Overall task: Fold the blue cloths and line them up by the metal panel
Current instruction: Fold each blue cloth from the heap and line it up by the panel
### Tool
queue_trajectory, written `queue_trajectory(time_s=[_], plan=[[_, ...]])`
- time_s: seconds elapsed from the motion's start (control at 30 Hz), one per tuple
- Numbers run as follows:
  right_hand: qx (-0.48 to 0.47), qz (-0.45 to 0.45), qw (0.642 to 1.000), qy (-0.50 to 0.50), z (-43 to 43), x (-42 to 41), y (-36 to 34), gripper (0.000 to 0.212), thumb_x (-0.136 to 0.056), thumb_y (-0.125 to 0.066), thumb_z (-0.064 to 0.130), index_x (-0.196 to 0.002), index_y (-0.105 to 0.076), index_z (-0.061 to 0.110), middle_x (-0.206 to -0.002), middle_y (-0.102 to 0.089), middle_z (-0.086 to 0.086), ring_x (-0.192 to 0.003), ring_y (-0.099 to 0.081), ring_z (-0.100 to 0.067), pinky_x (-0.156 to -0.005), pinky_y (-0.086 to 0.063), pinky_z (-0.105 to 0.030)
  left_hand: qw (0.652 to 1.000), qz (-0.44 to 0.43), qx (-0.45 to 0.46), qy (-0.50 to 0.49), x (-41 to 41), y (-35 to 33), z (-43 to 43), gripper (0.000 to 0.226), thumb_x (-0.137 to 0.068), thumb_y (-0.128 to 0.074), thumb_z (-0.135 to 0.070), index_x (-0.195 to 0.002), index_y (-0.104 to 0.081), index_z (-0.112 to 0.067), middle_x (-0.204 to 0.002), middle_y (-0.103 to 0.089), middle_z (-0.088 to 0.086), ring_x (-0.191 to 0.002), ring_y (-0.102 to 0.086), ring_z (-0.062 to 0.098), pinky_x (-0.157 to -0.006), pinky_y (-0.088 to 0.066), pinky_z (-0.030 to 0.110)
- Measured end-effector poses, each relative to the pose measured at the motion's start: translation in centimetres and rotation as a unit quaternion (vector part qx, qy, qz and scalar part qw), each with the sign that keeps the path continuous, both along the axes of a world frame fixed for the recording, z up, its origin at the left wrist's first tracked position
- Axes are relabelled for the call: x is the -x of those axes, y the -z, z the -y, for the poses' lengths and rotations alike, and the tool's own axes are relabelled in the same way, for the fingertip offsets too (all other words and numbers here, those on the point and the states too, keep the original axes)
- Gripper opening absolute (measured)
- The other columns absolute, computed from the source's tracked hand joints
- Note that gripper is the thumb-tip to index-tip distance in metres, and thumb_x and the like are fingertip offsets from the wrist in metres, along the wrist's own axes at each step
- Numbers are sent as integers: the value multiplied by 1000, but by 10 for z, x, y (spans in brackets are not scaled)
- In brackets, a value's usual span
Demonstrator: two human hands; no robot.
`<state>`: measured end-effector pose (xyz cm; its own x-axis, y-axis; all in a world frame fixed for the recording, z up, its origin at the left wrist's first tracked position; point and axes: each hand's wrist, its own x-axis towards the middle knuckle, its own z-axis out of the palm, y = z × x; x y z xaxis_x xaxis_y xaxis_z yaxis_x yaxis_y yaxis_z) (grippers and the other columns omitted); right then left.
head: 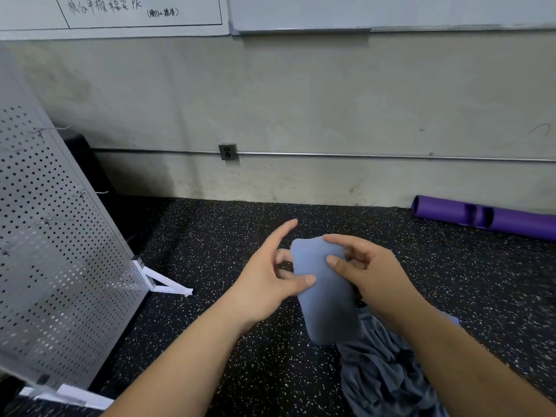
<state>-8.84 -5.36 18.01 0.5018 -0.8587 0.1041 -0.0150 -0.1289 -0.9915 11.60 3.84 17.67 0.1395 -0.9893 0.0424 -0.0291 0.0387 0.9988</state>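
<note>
Between the 2 grips, above the speckled black floor point(210, 236), hangs a blue cloth point(325, 299), held upright in a narrow folded strip with its lower end free. The left grip point(264, 281) pinches the cloth's left edge: the thumb presses on the front, some fingers lie behind the fabric, and the index finger sticks out straight, up and away from the cloth. The right grip point(370, 272) grasps the upper right part, with the thumb on the front face, the index finger hooked over the top edge and the other fingers curled behind. The 2 thumbs lie close together on the cloth without touching.

Below the right grip and under that forearm, a crumpled pile of cloths point(379, 371) in a darker grey-blue lies on the floor, just beneath the hanging end of the held cloth. Well to the left of the left grip stands the metal panel point(54, 251), a perforated sheet tilted on white feet point(162, 281). Far beyond the right grip, a purple roll point(496, 219) lies against the foot of the concrete wall. Beyond both grips, a thin pipe point(361, 155) runs along that wall through a socket box point(227, 152), and a whiteboard point(361, 10) hangs higher up.
</note>
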Motion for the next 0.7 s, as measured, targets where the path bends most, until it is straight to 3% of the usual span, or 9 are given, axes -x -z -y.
queue_trajectory(time_s=[0.07,0.13,0.23,0.4,0.6,0.7], plan=[[-5,-4,1000,-12,1,1,1,39,-95,-78,10,-126,-77,34,-118,-79,4,-100,-76,-26,-94,-61,-38,999,31,10,7,0,3,0,84,-90,-83,-2,-153,-48,-47,-122,-73,13,-81,-66,21,-87,-60,41],[-17,-13,998,-55,4,6,-1,49,-93,-80,11,-136,-71,35,-131,-74,6,-111,-74,-33,-102,-60,-44,999,28,23,-12,0,1,0,73,-91,-80,4,-145,-60,-40,-128,-72,9,-76,-65,14,-81,-59,34],[-40,-6,993,-111,7,11,-3,66,-90,-81,5,-147,-60,30,-139,-71,1,-118,-71,-38,-108,-55,-50,999,-1,27,-38,-2,-4,0,61,-90,-79,8,-136,-70,-32,-133,-70,9,-74,-64,10,-85,-60,32],[-23,-14,996,-88,7,10,-2,67,-89,-82,4,-147,-60,29,-127,-76,-6,-114,-72,-37,-107,-56,-52,1000,15,-4,3,-7,2,1,66,-82,-88,0,-137,-69,-31,-119,-73,20,-88,-64,21,-95,-60,46],[-24,-59,992,-113,7,9,-3,62,-88,-85,4,-141,-65,28,-120,-79,-7,-117,-73,-30,-108,-56,-46,999,39,0,-29,-6,5,4,65,-84,-84,9,-137,-67,-25,-109,-75,22,-87,-70,16,-89,-63,35],[-8,-54,996,-74,8,8,-2,62,-86,-84,-1,-138,-68,28,-119,-79,-2,-115,-74,-24,-103,-58,-38,999,45,-23,-15,-8,6,4,70,-83,-87,4,-140,-63,-27,-95,-76,12,-81,-66,13,-83,-59,29]])
